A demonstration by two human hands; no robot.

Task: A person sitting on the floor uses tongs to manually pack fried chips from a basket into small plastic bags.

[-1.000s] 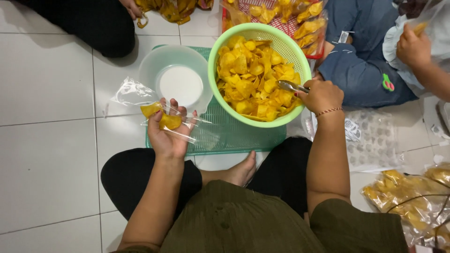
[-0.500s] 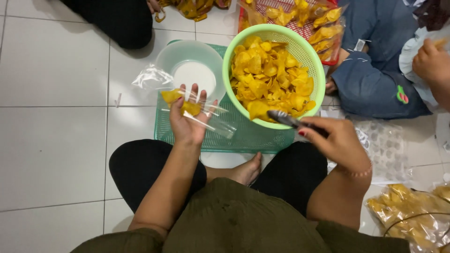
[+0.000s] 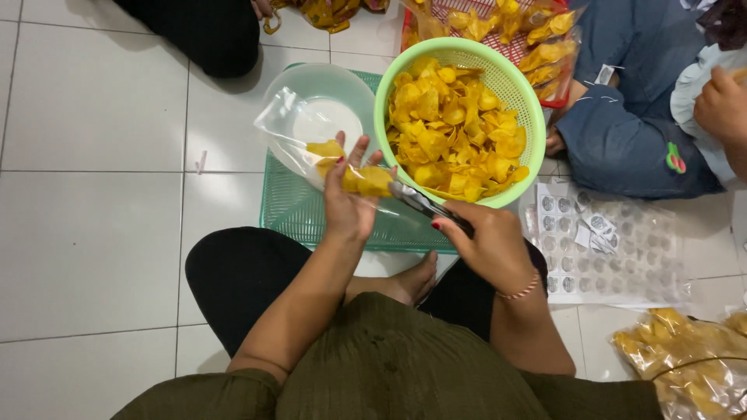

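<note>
Sitting cross-legged on the tiled floor [image 3: 93, 233], the person works just in front of a green basket [image 3: 523, 101] heaped with yellow chips [image 3: 455, 128]; the left hand [image 3: 348, 204], left of the basket, has its fingers [image 3: 340, 167] spread behind a clear plastic bag [image 3: 299, 132] holding a few chips, propping it open; the right hand [image 3: 486, 245], just below the basket, has its fingers closed around metal tongs [image 3: 428, 206], whose tip reaches the bag's mouth; a pale bowl [image 3: 311, 89] sits touching the basket's left side, both on a green mesh tray [image 3: 288, 210]; a sheet of small round stickers [image 3: 615, 249] lies right of the basket; filled chip bags [image 3: 685, 362] lie further right, beyond the stickers.
</note>
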